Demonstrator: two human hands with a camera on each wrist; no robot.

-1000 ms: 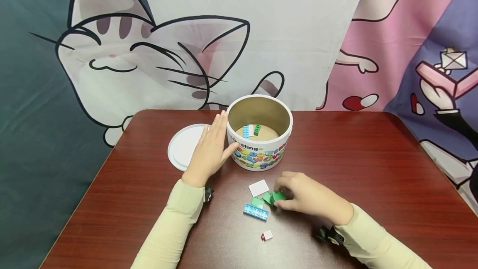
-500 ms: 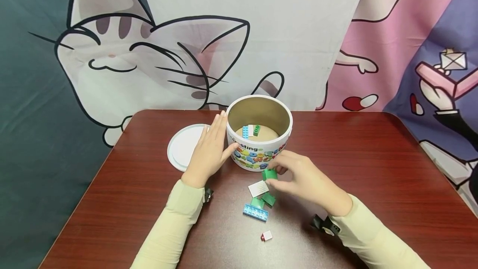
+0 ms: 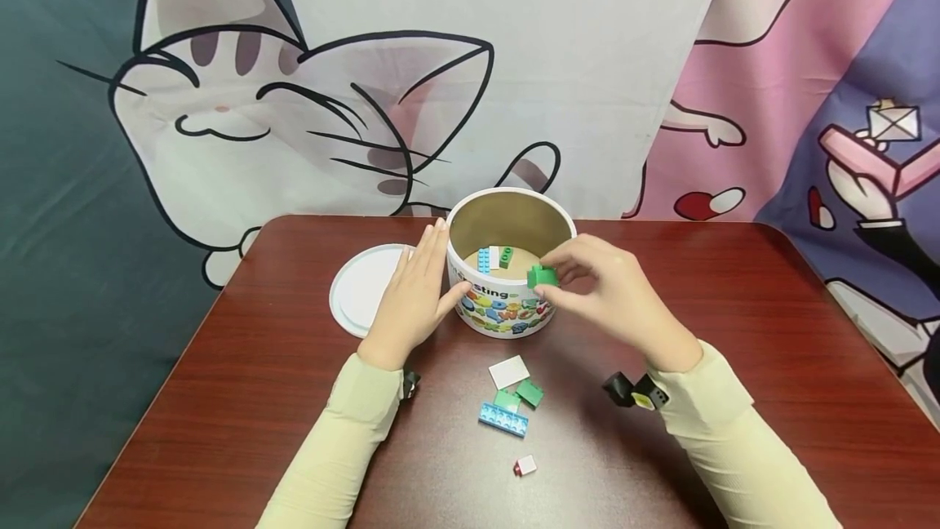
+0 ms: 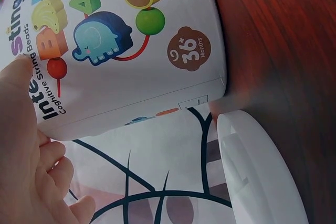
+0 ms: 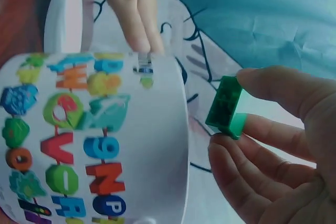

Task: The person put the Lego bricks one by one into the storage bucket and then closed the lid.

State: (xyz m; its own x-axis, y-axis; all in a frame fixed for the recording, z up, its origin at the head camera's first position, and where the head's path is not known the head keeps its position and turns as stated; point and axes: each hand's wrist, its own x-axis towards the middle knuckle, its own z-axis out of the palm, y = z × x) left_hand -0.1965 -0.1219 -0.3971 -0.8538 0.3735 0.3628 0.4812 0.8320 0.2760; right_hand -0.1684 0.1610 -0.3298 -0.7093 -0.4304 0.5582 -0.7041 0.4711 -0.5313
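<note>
Vivid green plastic brick (image 3: 542, 277) here, rainbow letters (image 5: 106, 178) across the round white tub (image 3: 477, 272), red-brown wood-grained table (image 3: 698, 292), little white block (image 3: 526, 464), apparently red-tipped

The bucket (image 4: 131, 45) reads "Cognitive String Beads", "36+ Months" and, partly covered, "Inte…sting"

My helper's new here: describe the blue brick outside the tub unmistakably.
On the brown table, find the open white tub. In front of it lie two green bricks; the blue brick lies just in front of those. It is long and studded, the only blue one outside the tub.
</note>
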